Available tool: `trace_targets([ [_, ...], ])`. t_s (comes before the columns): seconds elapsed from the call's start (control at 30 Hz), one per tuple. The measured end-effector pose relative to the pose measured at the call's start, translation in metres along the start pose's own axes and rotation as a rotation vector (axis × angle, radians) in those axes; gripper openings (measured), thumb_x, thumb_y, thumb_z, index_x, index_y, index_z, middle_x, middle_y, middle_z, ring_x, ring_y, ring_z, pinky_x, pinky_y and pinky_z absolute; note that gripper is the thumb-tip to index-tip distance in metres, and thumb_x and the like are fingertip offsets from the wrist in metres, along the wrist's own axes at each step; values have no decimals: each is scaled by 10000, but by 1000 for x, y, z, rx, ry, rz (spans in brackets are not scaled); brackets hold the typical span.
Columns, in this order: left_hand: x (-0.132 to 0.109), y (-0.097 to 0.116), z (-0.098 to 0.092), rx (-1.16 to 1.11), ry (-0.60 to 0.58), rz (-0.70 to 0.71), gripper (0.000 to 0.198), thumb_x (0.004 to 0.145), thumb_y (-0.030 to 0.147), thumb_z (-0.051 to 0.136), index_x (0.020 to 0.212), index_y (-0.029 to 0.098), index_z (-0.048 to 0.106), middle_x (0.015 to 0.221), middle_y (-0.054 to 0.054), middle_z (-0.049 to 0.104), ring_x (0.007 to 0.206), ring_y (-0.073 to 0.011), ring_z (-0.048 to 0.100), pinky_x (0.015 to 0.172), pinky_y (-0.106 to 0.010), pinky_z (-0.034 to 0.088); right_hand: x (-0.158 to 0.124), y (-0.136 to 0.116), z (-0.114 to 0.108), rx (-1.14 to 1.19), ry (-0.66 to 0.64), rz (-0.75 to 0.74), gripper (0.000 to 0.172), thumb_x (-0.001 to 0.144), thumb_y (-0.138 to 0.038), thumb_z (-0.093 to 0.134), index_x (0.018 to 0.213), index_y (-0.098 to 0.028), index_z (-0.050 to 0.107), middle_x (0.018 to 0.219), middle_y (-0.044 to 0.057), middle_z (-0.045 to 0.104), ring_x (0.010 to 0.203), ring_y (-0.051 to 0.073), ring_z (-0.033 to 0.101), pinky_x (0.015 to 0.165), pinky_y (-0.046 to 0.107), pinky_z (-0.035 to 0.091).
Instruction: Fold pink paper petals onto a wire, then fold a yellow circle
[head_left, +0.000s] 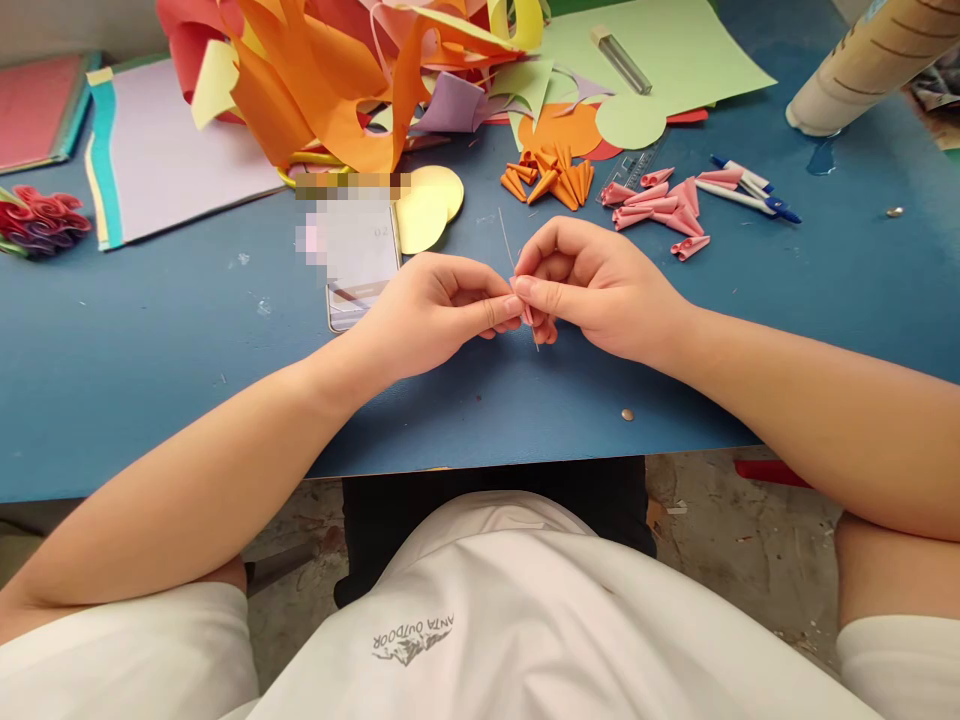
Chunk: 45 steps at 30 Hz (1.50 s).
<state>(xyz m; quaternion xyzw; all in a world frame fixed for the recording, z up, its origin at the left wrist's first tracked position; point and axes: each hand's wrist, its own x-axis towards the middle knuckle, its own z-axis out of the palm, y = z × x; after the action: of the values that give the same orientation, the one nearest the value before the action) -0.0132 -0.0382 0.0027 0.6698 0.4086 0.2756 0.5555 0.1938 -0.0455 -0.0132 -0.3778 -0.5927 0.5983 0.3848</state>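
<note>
My left hand (457, 305) and my right hand (581, 290) meet above the blue table, fingertips touching. Between them a small piece of pink paper (527, 315) is pinched, mostly hidden by the fingers. A thin straight needle-like rod (505, 235) passes through or along the paper, its ends sticking out above and below. Beyond my right hand lie several rolled pink paper cones (660, 208), and left of them a pile of orange paper cones (551, 178). A phone (365, 250) lies on the table behind my left hand, beside yellow paper circles (427, 210).
Orange paper scraps (300, 80) heap at the back over yellow-handled scissors (319, 172). Pens (750, 195), a clear ruler (637, 170), green sheets (690, 50) and a bottle (847, 85) stand or lie right. A ruffled paper flower (49, 220) and notebooks are left. The table's front edge (525, 463) is near me.
</note>
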Motion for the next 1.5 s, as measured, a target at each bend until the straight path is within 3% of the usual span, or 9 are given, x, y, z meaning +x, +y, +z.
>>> trace_targets([
  [0.23,-1,-2,6,-10,100,14,266,824,399,877,757,153,799,745,-78,754,716,-185,678,695,-320,512,3,0,0,30,-19,26,493,775,-606,888,900,-242,581,735,-23,622,613,160,639,540,313,552],
  [0.43,-2,-1,7,-40,63,47,317,840,464,858,754,172,766,728,-54,741,768,-207,724,745,-330,573,4,1,1,60,-38,41,547,743,-660,889,915,-248,574,736,-24,619,643,169,658,580,323,578],
  [0.57,-3,3,8,-90,44,15,291,854,406,864,741,168,741,754,-66,752,764,-207,742,783,-359,587,4,0,2,92,-54,33,549,736,-653,897,911,-253,563,746,-24,640,642,170,664,599,334,600],
  [0.77,-3,6,8,-146,67,-39,284,825,338,895,710,158,708,771,-76,753,785,-218,753,780,-367,573,2,2,0,64,-63,-26,482,780,-546,897,956,-232,576,787,-3,683,710,189,714,635,349,638],
  [1.1,0,-3,3,-80,-14,60,331,870,449,823,723,177,705,749,-52,740,744,-178,702,715,-308,541,1,5,0,31,-59,-70,482,730,-425,953,939,-208,577,794,3,724,607,149,707,576,295,611],
  [1.3,0,-9,3,47,28,75,303,918,409,741,734,176,679,729,-47,707,681,-153,622,639,-285,485,-2,8,2,-8,-25,-74,379,749,-284,915,946,-182,608,761,6,711,602,149,697,550,283,596],
  [1.5,1,-10,4,44,52,115,295,910,409,740,749,175,660,737,-34,681,691,-143,603,628,-272,483,-2,9,4,-38,-21,-137,343,800,-260,880,983,-185,601,757,-12,712,626,133,705,544,245,586],
])
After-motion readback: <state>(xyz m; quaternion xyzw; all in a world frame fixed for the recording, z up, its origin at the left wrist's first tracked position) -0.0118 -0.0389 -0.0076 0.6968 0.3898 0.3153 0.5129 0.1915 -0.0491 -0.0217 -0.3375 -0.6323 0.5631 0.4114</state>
